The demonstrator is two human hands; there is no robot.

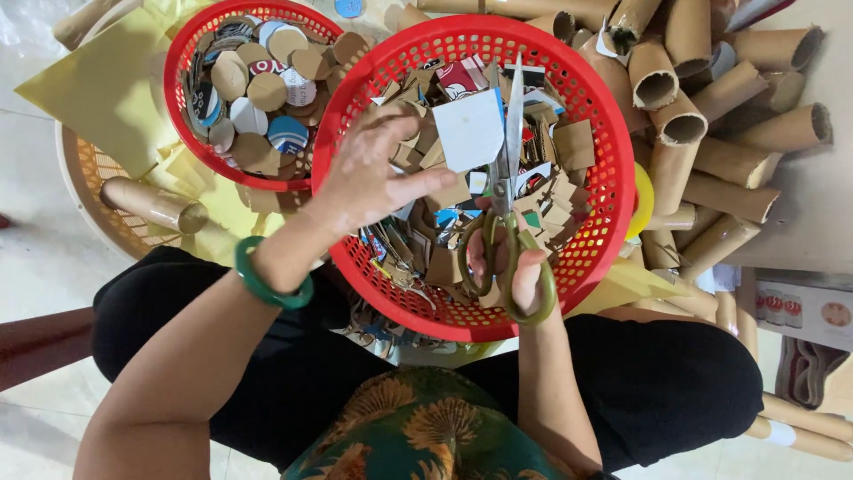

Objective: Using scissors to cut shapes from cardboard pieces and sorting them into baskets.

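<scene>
Right hand (514, 267), fingers through scissors (508, 191), cuts the white card (468, 129) the left hand (373, 173) pinches over the red basket (597, 240), catching scraps.

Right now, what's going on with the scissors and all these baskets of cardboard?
A seated person is cutting cardboard over a red basket of offcuts on their lap. The right hand works olive-handled scissors, blades pointing away, against a pale card piece that the left hand holds. A second red basket to the left holds cut round discs. Cardboard tubes are piled to the right.
</scene>
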